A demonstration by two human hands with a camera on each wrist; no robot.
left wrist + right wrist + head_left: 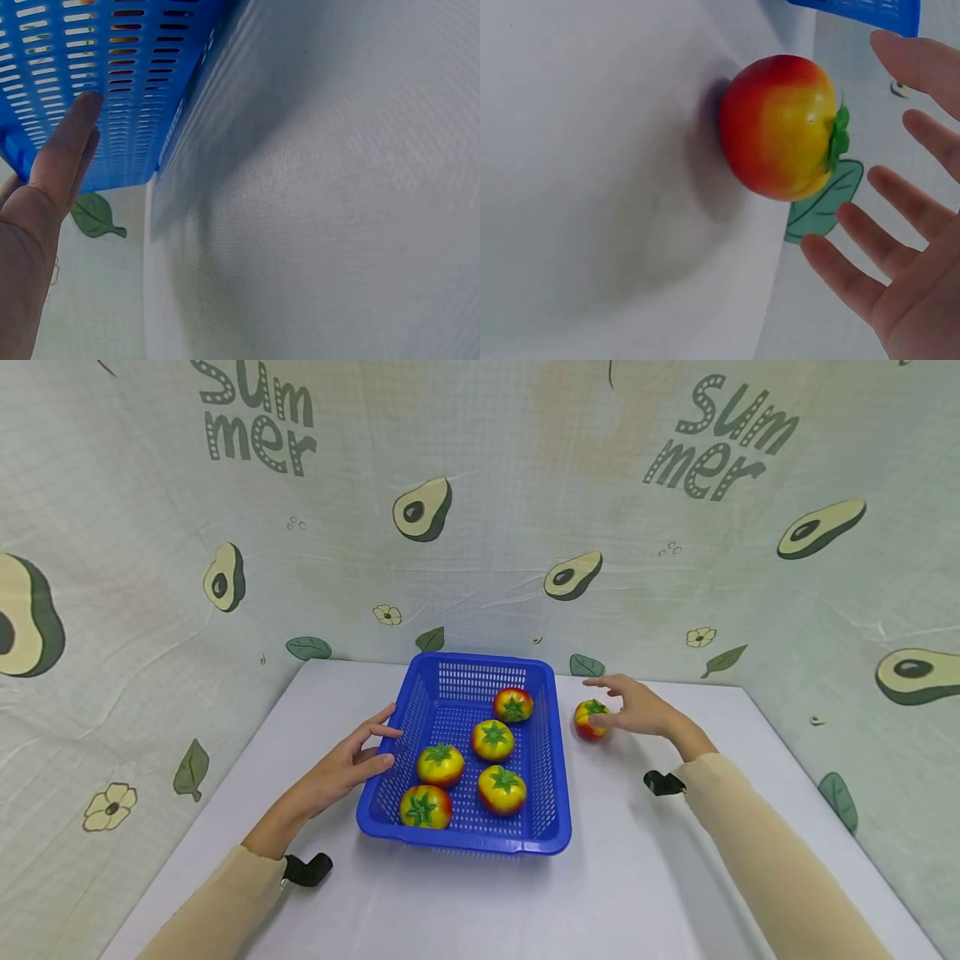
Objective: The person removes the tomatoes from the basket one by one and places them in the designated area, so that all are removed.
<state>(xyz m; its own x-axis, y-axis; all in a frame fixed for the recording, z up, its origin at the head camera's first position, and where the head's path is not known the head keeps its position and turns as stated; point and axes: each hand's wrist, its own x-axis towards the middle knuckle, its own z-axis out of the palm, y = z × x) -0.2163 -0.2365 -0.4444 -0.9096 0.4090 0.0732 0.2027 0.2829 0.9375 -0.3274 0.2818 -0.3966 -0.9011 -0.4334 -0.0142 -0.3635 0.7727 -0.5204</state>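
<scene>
A blue plastic basket [491,842] with slotted walls holds several red and yellow fruits with green leafy tops, tomato- or persimmon-like, among them one fruit [441,766] on its left side. My left hand [341,772] is at the basket's left side, its fingers lightly bent; in the left wrist view a finger [71,142] lies against the slotted wall. Right of the basket, another such fruit [583,727] rests on the table. My right hand [637,706] hovers over and beside it, fingers spread and apart from the fruit [776,127] in the right wrist view.
The white table [465,910] carries the basket and the loose fruit. Behind it and at both sides hangs a pale cloth [487,577] printed with avocados, leaves and lettering. A black wrist-worn device [307,870] shows at the left sleeve, another black device [663,783] at the right.
</scene>
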